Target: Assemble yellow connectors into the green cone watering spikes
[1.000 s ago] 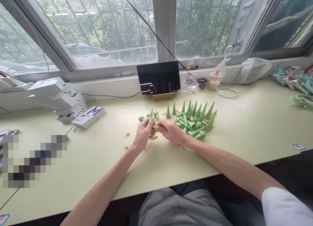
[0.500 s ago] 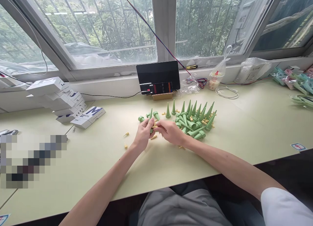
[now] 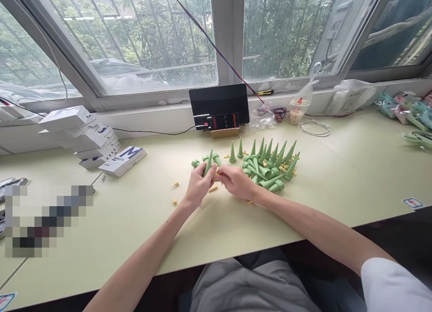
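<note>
My left hand (image 3: 198, 186) is closed around a green plastic watering spike (image 3: 209, 162), its tip pointing up. Close against it, my right hand (image 3: 238, 182) pinches a small yellow valve piece (image 3: 217, 173) at the spike's side, mostly hidden by the fingers. Several green spikes lie just behind my left hand, among them one spike (image 3: 216, 159) on its side. To the right is a pile of green spikes (image 3: 266, 171), some upright with yellow valves fitted. Loose on the table are a yellow valve (image 3: 174, 184), another yellow valve (image 3: 174, 201) and a yellow piece (image 3: 213, 188) below my hands.
A black tablet (image 3: 219, 100) with a phone (image 3: 223, 121) before it stands at the window. White boxes (image 3: 81, 134) are stacked at the left, beside a blurred patch. A bagged cup (image 3: 299, 110), a coiled cable (image 3: 314, 128) and packed coloured items (image 3: 398, 108) sit at the back right.
The spike in my left hand has turned and shows more of its cone. My right fingers stay at the yellow valve, now less visible. The view has shifted very slightly.
</note>
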The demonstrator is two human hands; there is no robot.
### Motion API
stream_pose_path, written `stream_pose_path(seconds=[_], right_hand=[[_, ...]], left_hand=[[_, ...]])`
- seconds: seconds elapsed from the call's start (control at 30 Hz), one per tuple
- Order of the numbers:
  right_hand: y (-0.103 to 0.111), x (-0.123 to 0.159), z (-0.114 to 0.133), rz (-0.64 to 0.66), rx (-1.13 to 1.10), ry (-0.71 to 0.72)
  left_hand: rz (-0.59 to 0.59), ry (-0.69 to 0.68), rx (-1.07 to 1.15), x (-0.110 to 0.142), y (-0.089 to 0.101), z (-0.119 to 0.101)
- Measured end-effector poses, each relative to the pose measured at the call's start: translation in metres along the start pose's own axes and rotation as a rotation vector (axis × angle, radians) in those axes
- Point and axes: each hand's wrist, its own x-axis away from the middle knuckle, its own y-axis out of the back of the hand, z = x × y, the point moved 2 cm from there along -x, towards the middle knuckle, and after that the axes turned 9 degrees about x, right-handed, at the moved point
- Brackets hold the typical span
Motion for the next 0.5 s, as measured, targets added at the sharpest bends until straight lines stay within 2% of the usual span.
stream_pose_path(seconds=[0.5], right_hand=[[0.0005,-0.0001,0.0057,0.024,-0.072,-0.004]], left_hand=[[0.006,-0.075,-0.102,0.0017,0.0014,0.0013]])
